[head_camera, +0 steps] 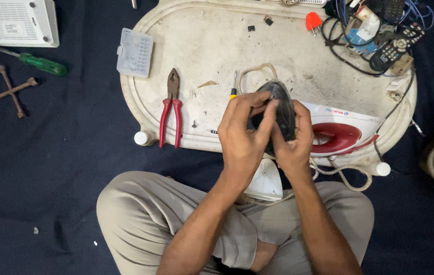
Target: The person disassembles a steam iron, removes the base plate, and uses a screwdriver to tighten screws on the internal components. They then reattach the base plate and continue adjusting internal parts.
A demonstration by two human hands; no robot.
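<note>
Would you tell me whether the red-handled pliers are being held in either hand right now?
No, the red-handled pliers lie untouched on the white tray, while the left hand and right hand hold a dark iron part.

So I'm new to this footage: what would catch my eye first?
Both hands, left hand and right hand, grip a dark iron soleplate at the centre. Behind it, on the oval white tray, lies a red-and-white iron body, with red-handled pliers to the left.
</note>
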